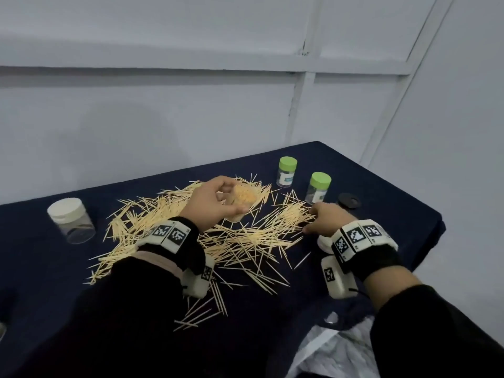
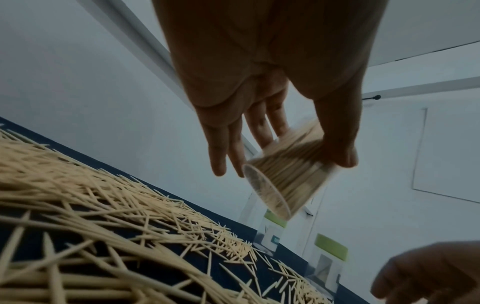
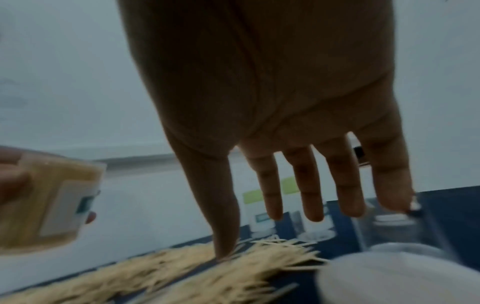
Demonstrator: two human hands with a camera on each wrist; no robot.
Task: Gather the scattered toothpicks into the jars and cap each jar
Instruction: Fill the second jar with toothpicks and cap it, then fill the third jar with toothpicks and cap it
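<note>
Closest to us, loose toothpicks [image 1: 207,312] trail off below our wrists toward the near edge of the dark cloth [image 1: 41,282], and we figure a careless sleeve could drag a few over the side. Under our right wrist there's a white lid [image 1: 324,242] half hidden, so we could easily bump it or lose track of it when capping time comes. Our right hand [image 1: 326,218] is down on the pile [image 1: 240,238] with fingers spread and fairly straight, raking rather than gripping anything, and a sweep that runs too far could shove sticks out past the heap. Our left hand [image 1: 211,204] is up over the middle of the mess, thumb and fingers wrapped round an open jar [image 1: 241,201] that's already packed nearly full and tipped sideways; tilt it more and we reckon the whole load slides back out. Left of that hand sits a white-capped jar [image 1: 71,221]. Just beyond the right hand stand two green-capped jars [image 1: 317,188] and a black lid [image 1: 349,201], close enough that a reach could knock one over.
</note>
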